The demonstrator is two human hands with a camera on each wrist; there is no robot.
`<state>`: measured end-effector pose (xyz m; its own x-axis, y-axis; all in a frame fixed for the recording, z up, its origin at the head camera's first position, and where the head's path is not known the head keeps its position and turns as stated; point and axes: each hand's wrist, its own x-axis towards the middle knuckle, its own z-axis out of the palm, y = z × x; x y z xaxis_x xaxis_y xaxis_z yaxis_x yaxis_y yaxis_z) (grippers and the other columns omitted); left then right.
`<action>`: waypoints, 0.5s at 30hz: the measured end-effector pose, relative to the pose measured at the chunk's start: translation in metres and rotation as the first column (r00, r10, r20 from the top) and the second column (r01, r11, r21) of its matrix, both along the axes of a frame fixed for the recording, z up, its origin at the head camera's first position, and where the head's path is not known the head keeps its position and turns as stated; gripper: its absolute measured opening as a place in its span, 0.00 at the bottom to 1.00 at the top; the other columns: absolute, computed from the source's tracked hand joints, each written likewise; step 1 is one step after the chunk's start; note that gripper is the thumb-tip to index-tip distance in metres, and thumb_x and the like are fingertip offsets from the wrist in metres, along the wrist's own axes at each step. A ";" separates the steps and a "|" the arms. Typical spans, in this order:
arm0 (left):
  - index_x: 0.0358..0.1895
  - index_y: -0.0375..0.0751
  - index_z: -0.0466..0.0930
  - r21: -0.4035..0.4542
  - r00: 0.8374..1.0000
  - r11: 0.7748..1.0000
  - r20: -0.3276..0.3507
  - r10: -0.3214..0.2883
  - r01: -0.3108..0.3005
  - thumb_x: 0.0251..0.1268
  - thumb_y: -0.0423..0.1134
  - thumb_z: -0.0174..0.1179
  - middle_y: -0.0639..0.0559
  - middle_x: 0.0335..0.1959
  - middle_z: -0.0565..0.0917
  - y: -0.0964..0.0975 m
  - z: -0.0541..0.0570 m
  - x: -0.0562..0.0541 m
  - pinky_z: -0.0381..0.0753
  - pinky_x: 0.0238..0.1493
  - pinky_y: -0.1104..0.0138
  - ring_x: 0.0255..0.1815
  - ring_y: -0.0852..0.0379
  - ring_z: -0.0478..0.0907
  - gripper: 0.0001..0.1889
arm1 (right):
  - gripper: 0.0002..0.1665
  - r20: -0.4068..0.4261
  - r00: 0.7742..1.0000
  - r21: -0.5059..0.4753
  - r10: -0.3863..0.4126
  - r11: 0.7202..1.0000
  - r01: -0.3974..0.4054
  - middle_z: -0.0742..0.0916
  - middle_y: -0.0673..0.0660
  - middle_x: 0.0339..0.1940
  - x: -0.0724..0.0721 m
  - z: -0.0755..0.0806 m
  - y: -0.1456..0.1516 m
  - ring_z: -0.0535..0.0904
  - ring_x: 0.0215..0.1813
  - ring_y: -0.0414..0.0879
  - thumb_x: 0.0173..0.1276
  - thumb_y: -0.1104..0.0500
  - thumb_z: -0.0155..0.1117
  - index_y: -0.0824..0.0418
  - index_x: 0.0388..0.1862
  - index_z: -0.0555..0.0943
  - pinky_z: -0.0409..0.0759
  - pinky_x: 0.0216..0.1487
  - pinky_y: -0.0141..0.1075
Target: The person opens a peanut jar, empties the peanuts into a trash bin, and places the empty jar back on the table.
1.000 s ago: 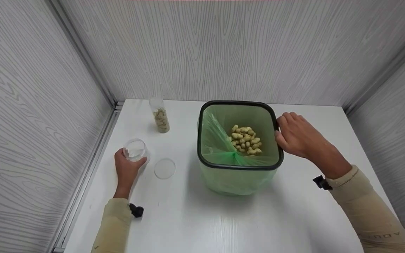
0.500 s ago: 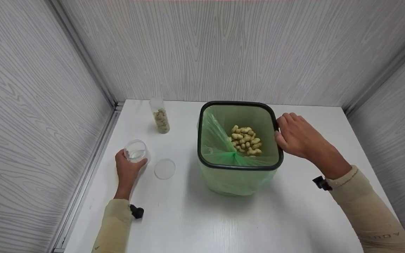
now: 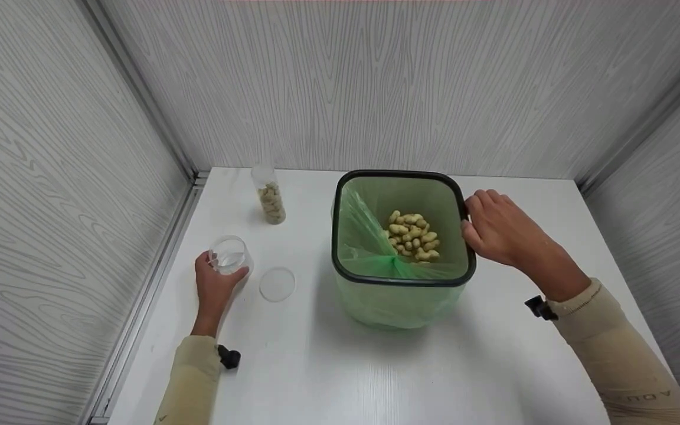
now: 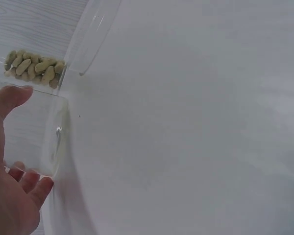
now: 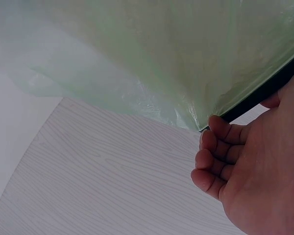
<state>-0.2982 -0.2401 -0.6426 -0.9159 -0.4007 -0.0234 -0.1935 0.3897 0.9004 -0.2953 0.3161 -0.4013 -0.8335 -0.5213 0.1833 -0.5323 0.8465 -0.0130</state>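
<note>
At the table's left, my left hand [image 3: 215,289] grips an uncovered clear plastic jar [image 4: 32,132], thumb on one side and fingers on the other. The jar stands upright, with no peanuts visible in it. A round clear lid [image 3: 277,284] lies flat just right of it. My right hand [image 3: 499,230] holds the right edge of a bin's black rim [image 3: 399,282], its fingers curled at the rim in the right wrist view. A green bag [image 5: 152,58] lines the bin, and a heap of peanuts [image 3: 414,236] lies inside.
A tall clear jar [image 3: 271,203] partly filled with peanuts stands behind the held one, left of the bin. The white table [image 3: 340,378] is bounded by grey wood-grain panels [image 3: 340,88] at the back and both sides.
</note>
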 end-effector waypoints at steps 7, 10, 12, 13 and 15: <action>0.79 0.35 0.49 0.012 1.000 1.000 0.000 -0.014 0.014 0.54 0.41 0.78 0.34 0.78 0.61 0.001 0.000 0.000 0.56 0.83 0.46 0.81 0.36 0.59 0.55 | 0.14 -0.010 1.000 0.005 0.003 1.000 -0.003 0.73 0.60 0.33 0.000 0.000 0.001 0.63 0.35 0.52 0.77 0.57 0.43 0.67 0.37 0.69 0.62 0.40 0.45; 0.79 0.36 0.49 0.003 1.000 1.000 -0.008 -0.015 0.015 0.53 0.41 0.79 0.35 0.78 0.60 0.002 -0.001 0.000 0.55 0.84 0.46 0.82 0.36 0.59 0.56 | 0.14 -0.006 1.000 0.003 0.002 1.000 -0.002 0.74 0.61 0.34 0.001 0.000 0.001 0.64 0.36 0.52 0.77 0.57 0.43 0.67 0.38 0.70 0.62 0.41 0.45; 0.80 0.36 0.48 -0.002 1.000 1.000 -0.014 -0.014 0.014 0.53 0.42 0.79 0.35 0.79 0.59 0.003 -0.001 -0.001 0.54 0.84 0.46 0.82 0.36 0.58 0.57 | 0.14 -0.006 1.000 0.002 0.002 1.000 -0.002 0.74 0.61 0.34 0.000 0.000 0.001 0.64 0.36 0.52 0.77 0.57 0.43 0.68 0.38 0.70 0.62 0.41 0.45; 0.80 0.36 0.48 -0.003 1.000 1.000 -0.015 -0.013 0.013 0.52 0.42 0.80 0.35 0.79 0.59 0.003 -0.001 -0.001 0.54 0.84 0.46 0.82 0.37 0.57 0.58 | 0.14 -0.006 1.000 0.001 0.003 1.000 -0.003 0.74 0.61 0.34 0.000 -0.001 0.001 0.64 0.36 0.53 0.77 0.57 0.43 0.68 0.38 0.70 0.62 0.41 0.45; 0.81 0.37 0.47 -0.011 1.000 1.000 -0.018 -0.012 0.012 0.52 0.44 0.80 0.35 0.80 0.58 0.003 0.000 -0.001 0.54 0.84 0.46 0.83 0.37 0.56 0.59 | 0.14 -0.008 1.000 -0.001 0.004 1.000 -0.004 0.74 0.61 0.34 0.000 -0.001 0.001 0.64 0.36 0.53 0.77 0.57 0.43 0.68 0.38 0.70 0.62 0.41 0.45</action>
